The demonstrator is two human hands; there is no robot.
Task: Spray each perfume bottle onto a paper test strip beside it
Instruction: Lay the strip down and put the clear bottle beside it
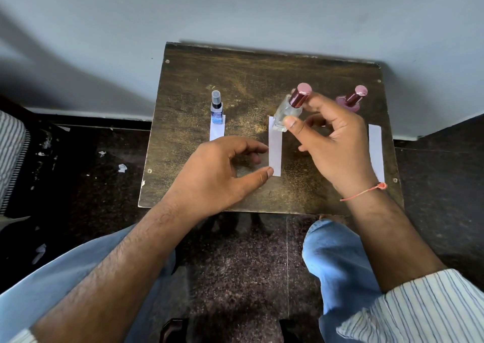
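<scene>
My right hand (pixel 332 138) grips a clear glass perfume bottle (pixel 286 111) with a dark red metallic cap, tilted and lifted over the far end of the middle paper strip (pixel 275 154). My left hand (pixel 222 170) rests on the small wooden table (pixel 262 75), thumb tip touching the strip's near corner, fingers loosely curled and holding nothing. A small blue bottle (pixel 216 109) with a clear cap stands on the far end of the left strip (pixel 216 133). A pink bottle (pixel 352 100) with a dark red cap stands at the back right, partly hidden by my fingers. The right strip (pixel 376 151) lies beside my wrist.
The table stands against a pale wall (pixel 235 15). Dark speckled floor (pixel 235 264) surrounds it, with bits of white paper litter (pixel 121 167) on the left. My knees in blue jeans (pixel 337 259) sit just before the table's front edge. A striped cloth (pixel 11 154) shows at far left.
</scene>
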